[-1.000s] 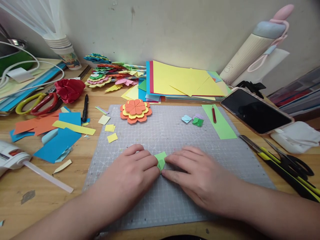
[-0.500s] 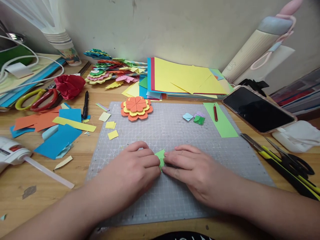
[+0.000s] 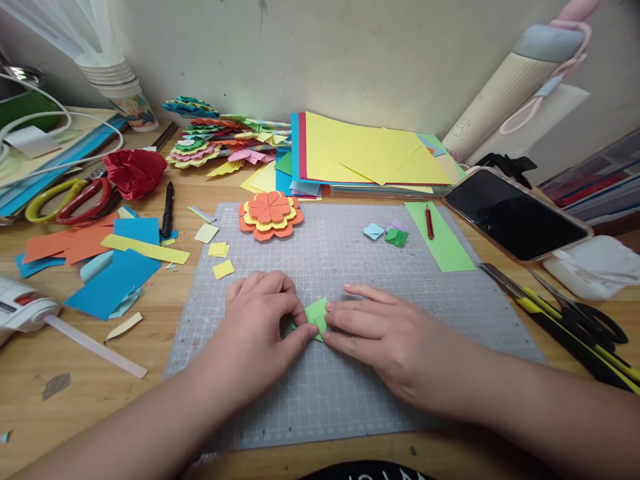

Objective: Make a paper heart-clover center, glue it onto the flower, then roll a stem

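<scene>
A small piece of light green folded paper (image 3: 316, 313) lies on the grey cutting mat (image 3: 320, 400) between my hands. My left hand (image 3: 265, 320) grips its left side, thumb and fingers pinched on the paper. From the other side, my right hand (image 3: 380, 333) presses its fingertips on the right edge, fingers stretched out and nearly flat on the mat. Beyond them sit an orange and yellow layered paper flower (image 3: 271, 215) and small folded pieces, one blue (image 3: 373, 231) and one green (image 3: 396, 237). Part of the green paper is hidden under my left fingers.
A light green strip (image 3: 443, 240) with a red pencil (image 3: 429, 221) lies at the mat's right, near a phone (image 3: 517, 212), a cutter knife (image 3: 550, 327) and black scissors (image 3: 585, 317). Paper scraps (image 3: 113, 283) and a glue gun (image 3: 25, 303) are on the left. Coloured sheets (image 3: 370, 150) lie behind.
My left hand has shifted its grip, bringing the thumb onto the green paper and uncovering more of it. My right hand stays nearly in place. The view has shifted slightly.
</scene>
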`<state>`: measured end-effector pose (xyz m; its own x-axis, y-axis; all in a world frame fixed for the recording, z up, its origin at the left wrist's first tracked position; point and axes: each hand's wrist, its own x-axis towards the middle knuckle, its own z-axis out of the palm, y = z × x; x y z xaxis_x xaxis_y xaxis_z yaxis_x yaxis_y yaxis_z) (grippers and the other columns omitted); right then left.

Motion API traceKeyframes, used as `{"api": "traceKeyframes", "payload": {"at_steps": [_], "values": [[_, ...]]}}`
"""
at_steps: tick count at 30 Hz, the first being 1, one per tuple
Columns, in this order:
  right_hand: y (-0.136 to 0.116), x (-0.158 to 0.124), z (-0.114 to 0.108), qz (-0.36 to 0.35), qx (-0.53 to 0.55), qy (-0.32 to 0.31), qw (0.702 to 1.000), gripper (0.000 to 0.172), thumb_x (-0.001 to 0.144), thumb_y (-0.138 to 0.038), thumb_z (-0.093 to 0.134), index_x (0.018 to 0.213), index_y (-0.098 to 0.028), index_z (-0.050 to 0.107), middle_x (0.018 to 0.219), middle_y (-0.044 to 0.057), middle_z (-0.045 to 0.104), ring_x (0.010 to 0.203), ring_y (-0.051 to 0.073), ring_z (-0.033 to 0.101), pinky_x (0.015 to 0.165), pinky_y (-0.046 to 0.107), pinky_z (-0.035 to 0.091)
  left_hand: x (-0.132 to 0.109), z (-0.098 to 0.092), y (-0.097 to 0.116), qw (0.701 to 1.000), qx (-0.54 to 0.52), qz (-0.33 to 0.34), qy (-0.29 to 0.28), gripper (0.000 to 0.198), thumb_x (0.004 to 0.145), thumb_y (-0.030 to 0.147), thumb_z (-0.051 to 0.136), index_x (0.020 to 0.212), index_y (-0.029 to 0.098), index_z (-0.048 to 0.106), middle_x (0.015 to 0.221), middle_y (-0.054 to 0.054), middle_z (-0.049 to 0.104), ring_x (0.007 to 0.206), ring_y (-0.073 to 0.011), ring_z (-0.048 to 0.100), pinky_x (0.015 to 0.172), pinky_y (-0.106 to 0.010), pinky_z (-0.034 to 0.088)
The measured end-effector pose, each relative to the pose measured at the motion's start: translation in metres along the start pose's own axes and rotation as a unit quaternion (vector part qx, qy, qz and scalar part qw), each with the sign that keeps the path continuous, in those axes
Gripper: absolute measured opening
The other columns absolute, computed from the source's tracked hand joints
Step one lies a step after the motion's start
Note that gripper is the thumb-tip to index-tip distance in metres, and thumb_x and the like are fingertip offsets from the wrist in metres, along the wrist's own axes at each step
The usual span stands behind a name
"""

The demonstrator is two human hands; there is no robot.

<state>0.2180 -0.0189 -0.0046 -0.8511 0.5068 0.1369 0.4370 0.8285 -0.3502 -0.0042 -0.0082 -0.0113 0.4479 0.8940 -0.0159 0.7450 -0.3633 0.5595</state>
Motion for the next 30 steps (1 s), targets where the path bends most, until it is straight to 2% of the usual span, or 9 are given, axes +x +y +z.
{"api": "traceKeyframes", "payload": {"at_steps": [5, 12, 15, 20, 24, 30], "values": [[-0.001, -0.001, 0.001, -0.001, -0.005, -0.001, 1.000, 0.040, 0.086, 0.000, 0.040, 0.116, -0.014, 0.063, 0.109, 0.008, 0.069, 0.110, 0.019, 0.059, 0.114, 0.046, 0.030, 0.001, 0.003, 0.005, 1.000, 0.005, -0.028, 0.003, 0.016, 0.080, 0.030, 0.065, 0.068, 0.020, 0.062, 0.086, -0.002, 0.058, 0.088, -0.0245, 0.049, 0.079, -0.045, 0.033], [0.000, -0.001, 0.001, -0.003, 0.013, 0.031, 0.999, 0.038, 0.084, 0.000, 0.041, 0.110, -0.010, 0.066, 0.104, 0.010, 0.071, 0.106, 0.019, 0.062, 0.113, 0.045, 0.032, 0.003, 0.004, 0.009, 0.998, 0.015, -0.055, -0.001, 0.013, 0.076, 0.027, 0.065, 0.066, 0.021, 0.061, 0.085, -0.001, 0.058, 0.088, -0.0227, 0.050, 0.080, -0.043, 0.033], [-0.002, 0.000, 0.001, -0.003, 0.012, 0.043, 0.999, 0.039, 0.085, 0.000, 0.040, 0.113, -0.009, 0.065, 0.102, 0.010, 0.071, 0.104, 0.019, 0.063, 0.112, 0.045, 0.033, 0.002, 0.004, 0.007, 0.998, 0.017, -0.053, -0.001, 0.013, 0.076, 0.028, 0.065, 0.066, 0.021, 0.060, 0.085, -0.001, 0.058, 0.088, -0.0228, 0.050, 0.081, -0.043, 0.033], [-0.009, 0.000, 0.003, -0.007, -0.037, 0.032, 0.999, 0.037, 0.089, -0.005, 0.040, 0.115, -0.009, 0.066, 0.104, 0.012, 0.070, 0.109, 0.024, 0.060, 0.112, 0.048, 0.031, 0.002, 0.002, 0.005, 0.999, 0.018, -0.046, -0.006, 0.013, 0.078, 0.030, 0.064, 0.068, 0.021, 0.060, 0.086, -0.001, 0.058, 0.088, -0.0233, 0.050, 0.081, -0.043, 0.034], [-0.010, -0.001, 0.005, 0.005, -0.036, 0.028, 0.999, 0.037, 0.091, -0.008, 0.039, 0.118, -0.011, 0.065, 0.109, 0.011, 0.069, 0.111, 0.024, 0.059, 0.112, 0.048, 0.031, 0.001, -0.001, 0.003, 0.999, 0.013, -0.027, -0.017, 0.010, 0.081, 0.028, 0.061, 0.074, 0.022, 0.062, 0.088, -0.001, 0.057, 0.089, -0.0232, 0.049, 0.081, -0.043, 0.035], [-0.013, -0.001, 0.005, 0.011, -0.059, 0.003, 0.998, 0.041, 0.090, -0.007, 0.039, 0.126, -0.009, 0.060, 0.113, 0.012, 0.068, 0.114, 0.026, 0.056, 0.113, 0.053, 0.027, 0.001, -0.001, 0.000, 0.999, 0.021, -0.030, -0.006, 0.012, 0.080, 0.027, 0.063, 0.070, 0.021, 0.061, 0.089, -0.002, 0.055, 0.088, -0.0230, 0.049, 0.083, -0.044, 0.035]]}}
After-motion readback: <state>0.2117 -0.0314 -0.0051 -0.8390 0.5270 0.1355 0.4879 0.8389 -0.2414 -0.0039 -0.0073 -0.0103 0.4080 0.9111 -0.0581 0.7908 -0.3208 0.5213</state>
